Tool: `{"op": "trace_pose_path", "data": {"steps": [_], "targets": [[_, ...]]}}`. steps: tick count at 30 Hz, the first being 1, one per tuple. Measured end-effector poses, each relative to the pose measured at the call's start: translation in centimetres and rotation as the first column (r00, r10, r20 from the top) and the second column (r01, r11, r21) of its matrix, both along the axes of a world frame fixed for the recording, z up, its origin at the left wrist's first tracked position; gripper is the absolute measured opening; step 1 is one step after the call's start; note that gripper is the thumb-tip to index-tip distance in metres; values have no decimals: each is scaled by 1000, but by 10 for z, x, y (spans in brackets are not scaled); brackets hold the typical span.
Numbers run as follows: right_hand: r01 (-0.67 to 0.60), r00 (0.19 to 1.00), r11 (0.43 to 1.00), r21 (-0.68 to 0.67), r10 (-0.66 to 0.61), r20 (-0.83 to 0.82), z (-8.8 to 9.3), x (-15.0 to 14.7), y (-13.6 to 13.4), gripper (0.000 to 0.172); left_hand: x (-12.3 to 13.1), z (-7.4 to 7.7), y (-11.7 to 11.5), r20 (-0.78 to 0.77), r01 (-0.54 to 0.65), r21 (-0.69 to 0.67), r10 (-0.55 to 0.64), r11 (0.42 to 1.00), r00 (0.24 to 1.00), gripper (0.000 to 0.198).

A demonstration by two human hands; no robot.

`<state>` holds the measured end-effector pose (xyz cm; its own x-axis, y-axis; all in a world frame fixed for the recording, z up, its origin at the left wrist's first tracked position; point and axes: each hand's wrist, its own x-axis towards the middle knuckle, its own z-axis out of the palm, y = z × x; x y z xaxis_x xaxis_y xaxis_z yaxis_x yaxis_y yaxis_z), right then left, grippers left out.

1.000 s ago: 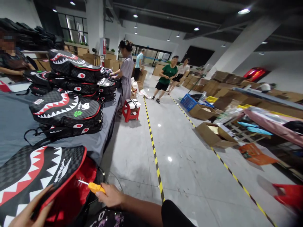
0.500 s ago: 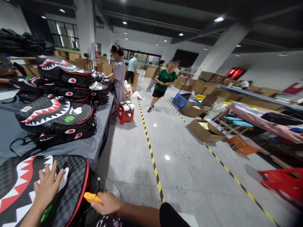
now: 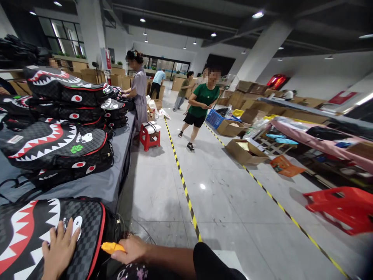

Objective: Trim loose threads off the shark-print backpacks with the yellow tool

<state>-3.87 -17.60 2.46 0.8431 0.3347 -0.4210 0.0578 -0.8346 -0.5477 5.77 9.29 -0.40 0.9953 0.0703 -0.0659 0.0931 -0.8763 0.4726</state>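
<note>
A black checkered backpack [image 3: 87,233] with a red and white shark-mouth print lies on the grey-covered table [image 3: 113,186] at the lower left. My left hand [image 3: 60,249] rests on its front panel with the fingers spread, just below a white cartoon print. At the backpack's red-piped right edge, my right hand [image 3: 131,249] is closed around an orange tool [image 3: 112,247], whose tip points left towards the piping. Farther along the table, similar backpacks [image 3: 58,144] are piled up.
A person in green [image 3: 201,99] is walking in the aisle. Another person [image 3: 139,83] stands at the table beside a red stool [image 3: 150,136]. Open cartons [image 3: 246,151] and an overturned red chair [image 3: 344,210] are on the right.
The view has turned slightly right. The person in green has come closer along the aisle. My left hand has slid slightly down the backpack; my right hand still holds the orange tool.
</note>
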Motion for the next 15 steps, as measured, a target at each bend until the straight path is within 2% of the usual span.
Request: {"op": "trace_pose_path", "data": {"steps": [5,8,12,15], "targets": [[-80,996,995,-62,81,22,0,2,-5,65,-8,-6,-2,25,58,50,-60,997,998,71],[-60,996,996,-62,63,56,-3,1,-7,64,-8,-6,-2,67,85,53,-89,995,994,68],[-37,999,998,-52,39,27,-5,0,-7,66,-2,-2,-3,60,35,50,-38,998,997,62],[-12,1000,999,-46,11,-10,-7,0,-4,65,1,2,-9,48,93,11,-93,996,995,58]]}}
